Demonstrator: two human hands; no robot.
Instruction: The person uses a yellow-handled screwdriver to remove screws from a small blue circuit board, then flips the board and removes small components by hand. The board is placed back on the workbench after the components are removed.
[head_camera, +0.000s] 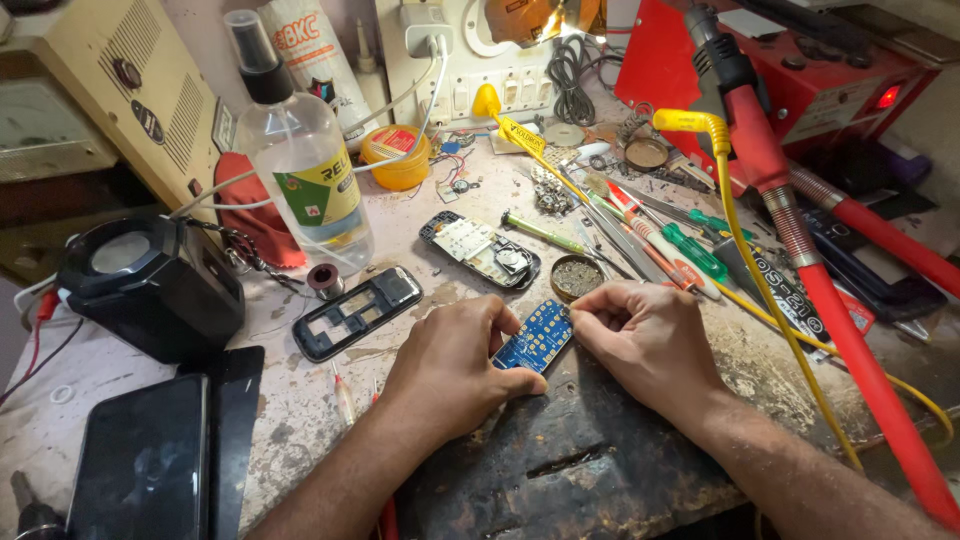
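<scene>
A small blue circuit board (535, 338) with gold contact pads lies between my two hands on a worn dark mat (580, 440). My left hand (455, 365) grips its lower left edge, thumb under it. My right hand (645, 335) pinches its upper right corner with fingertips. Just beyond the hands lie a phone body with a white keypad sheet (478, 250) and a black phone frame (356, 310).
A clear spray bottle (305, 165), a yellow tin (397, 157) and a black magnifier lamp (150, 280) stand at left. Screwdrivers and tweezers (650, 235) lie at right beside a small round dish (577, 277). A red hot-air hose (830, 300) and yellow cable (740, 250) cross the right side. A dark phone (140, 460) lies at lower left.
</scene>
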